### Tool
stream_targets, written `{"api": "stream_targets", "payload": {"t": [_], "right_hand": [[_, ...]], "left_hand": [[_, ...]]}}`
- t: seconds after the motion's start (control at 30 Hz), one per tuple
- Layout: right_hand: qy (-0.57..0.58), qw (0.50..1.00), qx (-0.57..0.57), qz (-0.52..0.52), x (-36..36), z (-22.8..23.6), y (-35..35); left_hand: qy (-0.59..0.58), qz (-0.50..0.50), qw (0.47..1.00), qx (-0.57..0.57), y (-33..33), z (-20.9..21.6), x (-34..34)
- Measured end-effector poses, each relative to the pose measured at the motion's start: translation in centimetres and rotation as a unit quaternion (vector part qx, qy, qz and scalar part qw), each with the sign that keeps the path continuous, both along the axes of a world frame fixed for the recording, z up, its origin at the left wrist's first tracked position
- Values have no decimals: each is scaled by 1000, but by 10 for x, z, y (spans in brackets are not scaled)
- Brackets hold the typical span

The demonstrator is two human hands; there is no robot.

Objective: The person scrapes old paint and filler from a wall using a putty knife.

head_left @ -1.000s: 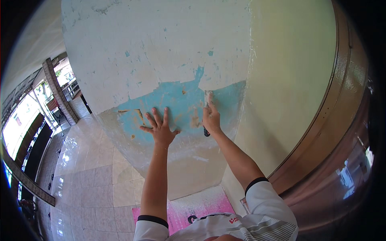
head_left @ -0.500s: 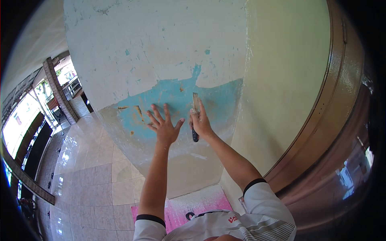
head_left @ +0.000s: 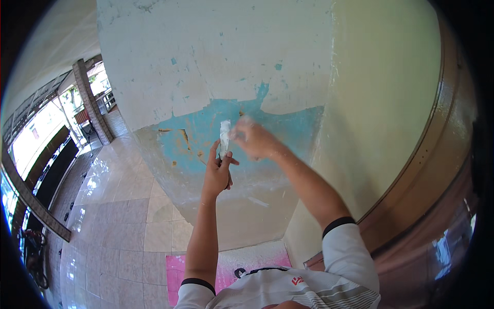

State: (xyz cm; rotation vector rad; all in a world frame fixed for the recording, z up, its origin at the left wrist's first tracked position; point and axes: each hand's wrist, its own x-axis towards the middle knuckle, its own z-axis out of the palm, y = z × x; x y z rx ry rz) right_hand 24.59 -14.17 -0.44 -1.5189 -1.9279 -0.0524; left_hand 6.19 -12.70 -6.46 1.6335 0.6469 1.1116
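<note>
My left hand (head_left: 218,174) is wrapped round a scraper (head_left: 225,135) with a flat, narrow blade pointing up. Pale, whitish stuff coats much of the blade. Beside the blade, to its right, is my right hand (head_left: 253,140), smeared by motion with its fingers partly bent; whether it touches the blade or holds anything is unclear. Behind both hands stands a wall with a ragged bare blue patch (head_left: 290,129). White paint (head_left: 216,56) with small chips covers the wall above it. Brownish gouges (head_left: 184,138) mark the blue patch's left side.
A yellowish side wall (head_left: 383,92) meets the scraped wall at a corner on the right, with a brown door frame (head_left: 406,185) beyond. Below lies a pink sheet (head_left: 176,275) dusted with white bits. Glossy floor tiles (head_left: 123,226) stretch left toward a pillar (head_left: 91,100).
The scraper has passed from my right hand to my left, which was spread open by the wall. My right hand now moves beside the blade. The view has shifted slightly left.
</note>
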Motion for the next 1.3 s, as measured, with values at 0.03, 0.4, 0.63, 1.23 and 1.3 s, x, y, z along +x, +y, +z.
{"api": "stream_targets", "payload": {"t": [0.03,0.4,0.63,1.23,1.3], "right_hand": [[-31,996,67,-50,11,17,3],[-338,816,416,-216,117,154,59],[-305,830,427,-188,123,152,70],[-261,833,465,-148,129,147,76],[-276,830,457,-165,130,146,75]], "left_hand": [[38,23,999,-10,0,1,-5],[103,255,936,218,6,-16,15],[101,374,836,388,17,4,32],[153,352,822,421,24,-4,93],[159,352,822,418,24,-5,94]]}}
